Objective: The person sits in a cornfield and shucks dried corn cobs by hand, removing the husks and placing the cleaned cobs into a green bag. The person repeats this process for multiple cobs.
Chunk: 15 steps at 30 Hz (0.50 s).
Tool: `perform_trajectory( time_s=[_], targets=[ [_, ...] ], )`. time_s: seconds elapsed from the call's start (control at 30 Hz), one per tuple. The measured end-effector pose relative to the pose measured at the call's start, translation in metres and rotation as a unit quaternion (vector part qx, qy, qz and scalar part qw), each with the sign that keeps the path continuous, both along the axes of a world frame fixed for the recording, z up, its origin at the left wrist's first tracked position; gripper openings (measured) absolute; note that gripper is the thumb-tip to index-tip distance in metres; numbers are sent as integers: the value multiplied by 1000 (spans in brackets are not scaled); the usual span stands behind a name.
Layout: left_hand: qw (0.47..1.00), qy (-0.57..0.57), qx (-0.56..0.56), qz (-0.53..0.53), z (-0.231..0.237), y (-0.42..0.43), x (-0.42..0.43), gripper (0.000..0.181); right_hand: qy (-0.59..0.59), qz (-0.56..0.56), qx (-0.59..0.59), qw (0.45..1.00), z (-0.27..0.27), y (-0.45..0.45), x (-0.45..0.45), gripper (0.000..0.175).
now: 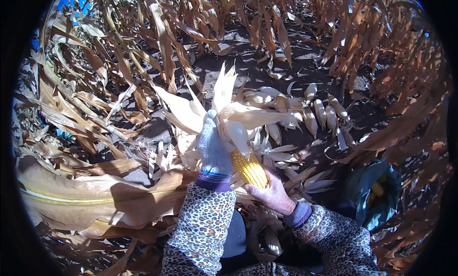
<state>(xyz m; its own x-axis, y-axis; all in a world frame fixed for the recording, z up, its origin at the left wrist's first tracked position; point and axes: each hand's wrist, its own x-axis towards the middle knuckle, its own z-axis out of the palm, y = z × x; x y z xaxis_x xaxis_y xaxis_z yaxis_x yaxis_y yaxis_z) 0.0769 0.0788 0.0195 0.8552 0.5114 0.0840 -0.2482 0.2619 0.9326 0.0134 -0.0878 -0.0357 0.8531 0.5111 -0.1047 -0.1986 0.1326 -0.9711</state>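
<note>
In front of me a yellow ear of corn [250, 170] is partly bare, its kernels showing on the lower half. Dry pale husks [247, 120] are peeled back and splay out around its upper end. My left hand [214, 147], in a light grey knit glove, is closed on the husks at that end. My bare right hand [272, 192] grips the exposed end of the ear, thumb on the near side and fingers behind it, mostly hidden.
Several ears still in their husks [320, 113] lie on the dark soil ahead to the right. A green sack [372, 190] with yellow cobs inside stands at my right. Dry corn stalks [164, 43] rise ahead, and a broad dry leaf [89, 200] reaches in from the left.
</note>
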Motion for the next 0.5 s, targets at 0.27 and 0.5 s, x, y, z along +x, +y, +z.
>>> perform_trajectory(
  time_s=[0.27, 0.5],
  targets=[
    [788, 51, 606, 94, -23, 14, 11, 61, -24, -102, 26, 994, -10, 23, -17, 56],
    [810, 102, 576, 45, -27, 7, 5, 54, -333, -83, -296, 891, -10, -6, 32, 58]
  ],
)
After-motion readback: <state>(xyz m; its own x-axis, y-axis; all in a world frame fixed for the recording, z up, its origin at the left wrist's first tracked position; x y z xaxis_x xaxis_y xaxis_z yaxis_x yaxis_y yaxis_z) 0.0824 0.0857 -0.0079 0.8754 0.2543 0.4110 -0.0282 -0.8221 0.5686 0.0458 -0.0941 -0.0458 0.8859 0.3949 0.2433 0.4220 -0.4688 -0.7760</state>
